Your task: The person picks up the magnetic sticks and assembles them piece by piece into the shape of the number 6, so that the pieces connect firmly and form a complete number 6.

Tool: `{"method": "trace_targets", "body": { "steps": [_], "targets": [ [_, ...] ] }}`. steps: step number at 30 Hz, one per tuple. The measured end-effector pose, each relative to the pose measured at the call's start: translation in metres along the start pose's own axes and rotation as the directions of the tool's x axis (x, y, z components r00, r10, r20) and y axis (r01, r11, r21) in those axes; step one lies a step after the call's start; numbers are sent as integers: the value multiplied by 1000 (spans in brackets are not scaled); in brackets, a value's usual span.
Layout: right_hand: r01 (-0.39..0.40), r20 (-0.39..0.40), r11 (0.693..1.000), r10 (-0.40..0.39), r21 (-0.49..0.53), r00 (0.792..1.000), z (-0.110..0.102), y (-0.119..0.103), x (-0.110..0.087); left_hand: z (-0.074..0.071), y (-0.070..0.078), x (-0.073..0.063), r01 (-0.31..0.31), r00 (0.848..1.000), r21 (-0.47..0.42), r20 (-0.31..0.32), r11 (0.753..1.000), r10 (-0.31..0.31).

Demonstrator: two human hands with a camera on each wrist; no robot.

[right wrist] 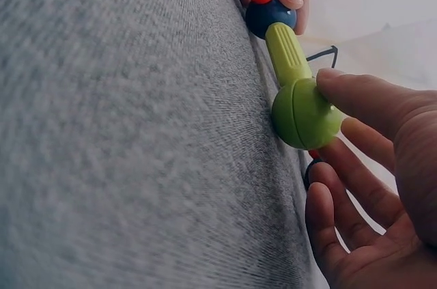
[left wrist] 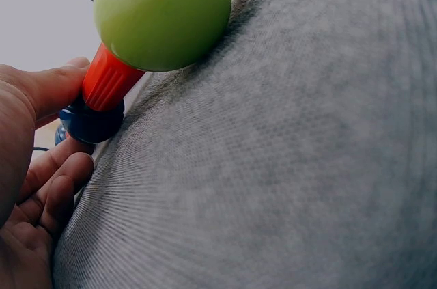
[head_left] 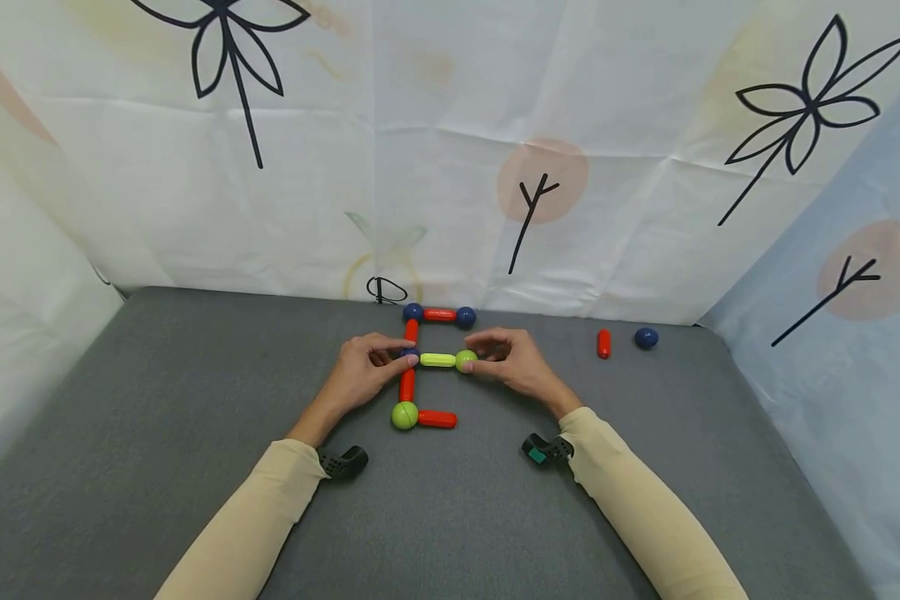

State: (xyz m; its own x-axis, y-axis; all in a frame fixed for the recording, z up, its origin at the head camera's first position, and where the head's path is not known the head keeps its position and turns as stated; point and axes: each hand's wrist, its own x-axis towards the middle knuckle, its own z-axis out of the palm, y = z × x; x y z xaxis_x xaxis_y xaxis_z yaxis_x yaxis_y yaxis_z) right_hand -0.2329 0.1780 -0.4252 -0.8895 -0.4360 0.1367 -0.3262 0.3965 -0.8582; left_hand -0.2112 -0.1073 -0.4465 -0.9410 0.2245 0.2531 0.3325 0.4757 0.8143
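Observation:
Red rods and balls lie joined on the grey table in an E-like shape. My left hand [head_left: 362, 368] pinches the middle blue ball [left wrist: 95, 124] between thumb and fingers. From that ball a yellow-green rod [head_left: 438, 360] runs right to a green ball [right wrist: 306, 115]. The thumb and fingers of my right hand [head_left: 519, 363] hold this green ball. Along the top, a red rod [head_left: 440, 315] links two blue balls. A second green ball [left wrist: 164, 12] forms the lower left corner, with a red rod [head_left: 438, 419] pointing right from it.
To the right, a loose red rod [head_left: 604, 343] and a loose blue ball [head_left: 647, 337] lie on the grey table [head_left: 450, 517]. A white printed cloth [head_left: 450, 183] hangs behind the table's far edge. Dark wrist bands [head_left: 343, 462] sit at both wrists.

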Motion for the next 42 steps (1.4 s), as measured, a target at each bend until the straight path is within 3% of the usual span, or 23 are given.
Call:
{"method": "trace_targets", "body": {
  "steps": [7, 14, 20, 26, 33, 38, 42],
  "targets": [
    [-5, -36, 1000, 6, 30, 999, -10, 2, -8, 0, 0, 0, -4, 1000, -3, -1, 1000, 4],
    [-57, -111, 998, 56, 1, 992, -36, -1, -25, 0, -1, 0, -4, 1000, -2, -2, 1000, 4],
    [-70, -216, 997, 61, -35, 974, -68, 22, -41, 0, 0, -1, -4, 1000, -3, -5, 1000, 4],
    [-88, -348, 990, 45, -109, 936, -95, 35, -60, 1, -1, -1, -1, 1000, -5, -9, 1000, 1],
    [-173, -489, 974, 80, -149, 869, -115, 35, -75, 1, -1, 0, 2, 1000, -5, -11, 1000, -2],
    [-278, -498, 945, 161, -171, 852, -129, 52, -81, 1, -1, 0, 3, 1000, -1, -8, 1000, -3],
    [-356, -444, 896, 213, -267, 870, -134, 57, -82, 1, -1, 0, 4, 1000, 0, -7, 1000, -4]
  ]
}}
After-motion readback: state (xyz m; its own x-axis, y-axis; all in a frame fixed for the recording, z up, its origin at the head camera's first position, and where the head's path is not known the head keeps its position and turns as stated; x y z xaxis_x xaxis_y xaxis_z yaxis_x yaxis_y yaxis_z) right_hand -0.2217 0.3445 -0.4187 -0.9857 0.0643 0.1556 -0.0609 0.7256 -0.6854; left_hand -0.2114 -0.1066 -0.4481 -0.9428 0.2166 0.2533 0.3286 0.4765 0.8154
